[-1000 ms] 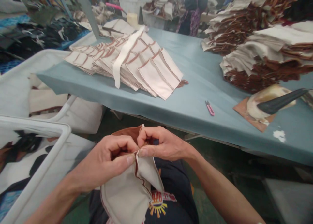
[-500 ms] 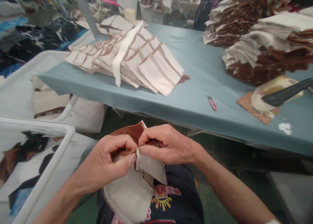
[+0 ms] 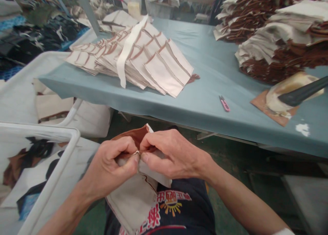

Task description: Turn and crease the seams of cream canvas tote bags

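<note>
Over my lap I hold a cream fabric piece (image 3: 133, 200) with brown trim and a rust-brown lining. My left hand (image 3: 112, 166) pinches its upper edge between thumb and fingers. My right hand (image 3: 171, 154) grips the same edge right beside it, thumb tips nearly touching. The lower part of the piece hangs down over my dark printed shirt. Both hands are closed on the cloth, below the near edge of the blue-grey table (image 3: 205, 115).
On the table lie a fanned stack of cream pieces (image 3: 143, 60) under a cloth strip, a pink thread snipper (image 3: 224, 104), tall piles of cream and brown pieces (image 3: 279, 36) and a dark-handled tool on a brown scrap (image 3: 287, 98). White bins (image 3: 51, 139) with fabric stand at my left.
My hands have drawn closer together and slightly lower, folding the fabric's top edge tighter. The view has tilted down a little.
</note>
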Demonstrator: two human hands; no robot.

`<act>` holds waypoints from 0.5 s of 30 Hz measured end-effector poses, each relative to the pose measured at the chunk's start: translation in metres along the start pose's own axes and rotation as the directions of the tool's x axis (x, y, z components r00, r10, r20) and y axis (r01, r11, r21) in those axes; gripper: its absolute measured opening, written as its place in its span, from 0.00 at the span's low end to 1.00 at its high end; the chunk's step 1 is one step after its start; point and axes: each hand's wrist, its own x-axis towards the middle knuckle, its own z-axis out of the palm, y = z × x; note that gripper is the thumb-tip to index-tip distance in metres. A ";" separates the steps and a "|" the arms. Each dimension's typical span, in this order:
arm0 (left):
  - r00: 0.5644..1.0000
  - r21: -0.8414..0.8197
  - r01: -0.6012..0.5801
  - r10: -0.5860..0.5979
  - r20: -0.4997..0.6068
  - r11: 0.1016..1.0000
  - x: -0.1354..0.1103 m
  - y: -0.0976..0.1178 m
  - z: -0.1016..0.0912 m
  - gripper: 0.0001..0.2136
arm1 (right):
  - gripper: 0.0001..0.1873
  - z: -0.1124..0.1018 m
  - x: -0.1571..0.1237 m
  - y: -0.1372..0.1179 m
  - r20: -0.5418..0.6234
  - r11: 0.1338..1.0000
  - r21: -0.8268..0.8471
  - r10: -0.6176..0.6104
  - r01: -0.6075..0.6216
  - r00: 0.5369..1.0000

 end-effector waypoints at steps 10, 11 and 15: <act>0.983 0.105 0.033 -0.051 0.176 0.994 0.014 0.011 -0.022 0.10 | 0.06 -0.002 0.011 -0.005 -0.029 0.990 -0.132 0.053 -0.057 0.998; 0.986 0.128 -0.010 -0.011 0.165 0.992 0.014 0.014 -0.022 0.10 | 0.06 -0.004 0.012 -0.007 -0.038 0.989 -0.141 0.046 -0.051 0.998; 0.987 0.211 -0.160 0.156 0.038 0.964 0.008 0.016 -0.018 0.13 | 0.07 -0.014 0.016 -0.014 -0.011 0.996 -0.088 0.015 -0.016 1.000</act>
